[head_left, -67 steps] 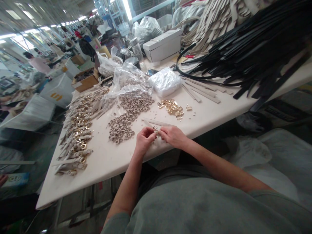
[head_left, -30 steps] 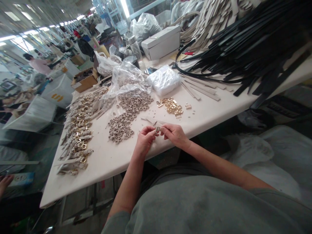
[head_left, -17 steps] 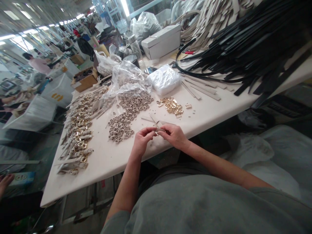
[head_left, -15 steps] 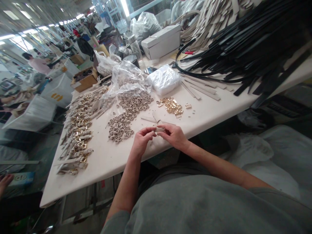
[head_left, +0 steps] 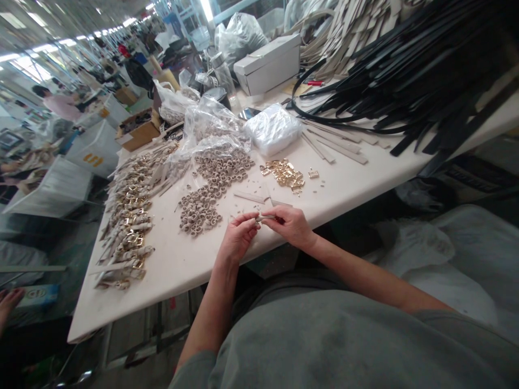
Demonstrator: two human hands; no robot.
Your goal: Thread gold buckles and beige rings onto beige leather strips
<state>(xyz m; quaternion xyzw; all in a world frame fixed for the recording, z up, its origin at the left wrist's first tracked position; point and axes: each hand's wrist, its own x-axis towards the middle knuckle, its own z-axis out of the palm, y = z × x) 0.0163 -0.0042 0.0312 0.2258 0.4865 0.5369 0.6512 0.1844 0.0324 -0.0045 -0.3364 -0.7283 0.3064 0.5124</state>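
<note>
My left hand point(head_left: 238, 236) and my right hand point(head_left: 295, 227) meet fingertip to fingertip above the table's front edge. Between the right thumb and fingers is a narrow beige strap point(head_left: 266, 217), seen nearly edge-on. The left thumb and forefinger pinch at its left end; whether they hold the strap or a small part there is too small to tell. Just beyond the hands lie beige strips point(head_left: 250, 196). Gold buckles point(head_left: 287, 175) are heaped farther back, and a pile of small beige loops point(head_left: 201, 212) spreads to the left.
Beige straps with gold buckles point(head_left: 135, 216) line the table's left side. Behind stand a clear plastic bag point(head_left: 214, 127), a white wrapped packet point(head_left: 273, 128) and a white box point(head_left: 267, 64). Black straps point(head_left: 405, 81) cover the right. Another person's hand point(head_left: 10, 302) shows at far left.
The beige strap between my fingers has turned from showing its flat side to nearly edge-on. My left fingers have shifted slightly at its end. The table's piles look the same.
</note>
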